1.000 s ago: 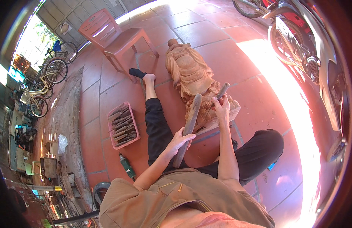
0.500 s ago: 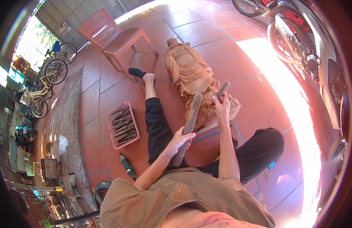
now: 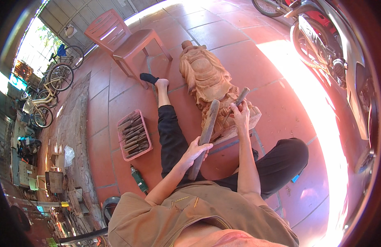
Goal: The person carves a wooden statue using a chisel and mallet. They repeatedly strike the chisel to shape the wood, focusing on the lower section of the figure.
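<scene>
A carved wooden statue lies on the red tiled floor in front of me, its base near my legs. My left hand grips a long wooden mallet stick that points up toward the statue's base. My right hand holds a chisel with its blade against the carving near the base. My left leg stretches out beside the statue, and my right leg is bent under me.
A pink tray of several chisels sits to my left, with a green power tool below it. A red plastic chair stands behind. Bicycles are at the far left, a motorbike at the right.
</scene>
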